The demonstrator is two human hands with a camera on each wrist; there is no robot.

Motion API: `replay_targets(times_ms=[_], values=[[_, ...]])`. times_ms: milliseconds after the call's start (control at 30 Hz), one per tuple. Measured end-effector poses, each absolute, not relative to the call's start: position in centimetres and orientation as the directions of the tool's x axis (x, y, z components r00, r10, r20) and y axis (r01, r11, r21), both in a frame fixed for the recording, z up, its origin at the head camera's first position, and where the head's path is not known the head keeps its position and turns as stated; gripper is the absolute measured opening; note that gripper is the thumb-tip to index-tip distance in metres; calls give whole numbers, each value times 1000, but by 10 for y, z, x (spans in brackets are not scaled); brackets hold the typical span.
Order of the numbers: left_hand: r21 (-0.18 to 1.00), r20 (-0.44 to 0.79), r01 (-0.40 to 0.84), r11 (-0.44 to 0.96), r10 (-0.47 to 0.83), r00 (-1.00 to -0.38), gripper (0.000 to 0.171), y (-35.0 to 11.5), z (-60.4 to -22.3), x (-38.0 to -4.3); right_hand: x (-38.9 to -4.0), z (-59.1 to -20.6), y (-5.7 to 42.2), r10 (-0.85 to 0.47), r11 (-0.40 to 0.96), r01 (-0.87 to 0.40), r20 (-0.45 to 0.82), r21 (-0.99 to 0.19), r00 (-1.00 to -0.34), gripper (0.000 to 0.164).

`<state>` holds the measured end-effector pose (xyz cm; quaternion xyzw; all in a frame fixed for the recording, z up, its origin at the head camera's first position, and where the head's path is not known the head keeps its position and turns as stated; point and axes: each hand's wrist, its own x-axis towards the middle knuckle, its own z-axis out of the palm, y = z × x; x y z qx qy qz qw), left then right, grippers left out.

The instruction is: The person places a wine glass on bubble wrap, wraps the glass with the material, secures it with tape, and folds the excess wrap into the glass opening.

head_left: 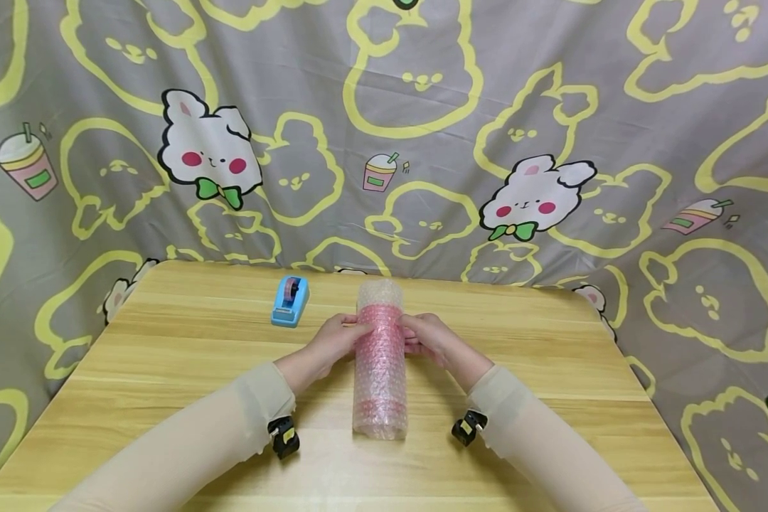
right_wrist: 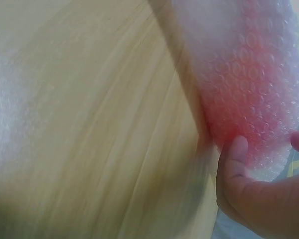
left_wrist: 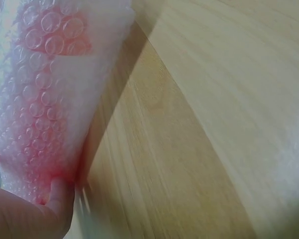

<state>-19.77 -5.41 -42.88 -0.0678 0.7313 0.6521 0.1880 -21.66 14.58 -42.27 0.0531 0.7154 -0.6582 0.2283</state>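
A long bundle rolled in clear bubble wrap (head_left: 380, 370), with something pink and red showing through, lies lengthwise on the table in the head view. My left hand (head_left: 328, 344) grips its left side near the far end, thumb on top. From the right side my right hand (head_left: 440, 343) holds it at about the same height. The left wrist view shows the left thumb pressed against the bubble wrap (left_wrist: 45, 99). In the right wrist view the right thumb presses the other side of the bubble wrap (right_wrist: 249, 89). What lies inside the wrap cannot be made out.
A blue tape dispenser (head_left: 290, 302) with a roll of tape stands left of the bundle, toward the back of the wooden table (head_left: 531, 355). Behind the table hangs a grey curtain (head_left: 320, 85) printed with cartoon animals. Small black cameras sit on both wrists.
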Motion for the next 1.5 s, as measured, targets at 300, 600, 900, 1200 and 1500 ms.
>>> replay_targets(times_ms=[300,600,900,1200,1500], values=[[933,-360,-345,105,193,-913,53,-55,-431,-200,-216,-421,145,-209,135,382,-403,-914,-891,16],[928,-369,-348,132,209,-906,52,-54,-429,-197,-215,-420,144,-209,137,387,-408,-912,-889,17],[926,-375,-357,122,205,-904,52,-53,-429,-196,-213,-418,145,-211,133,405,-425,-905,-880,13],[938,-334,-306,165,182,-925,55,-53,-429,-194,-215,-419,146,-200,100,409,-421,-907,-885,7],[930,-332,-291,223,175,-927,57,-53,-427,-193,-216,-420,148,-236,97,386,-398,-917,-886,18]])
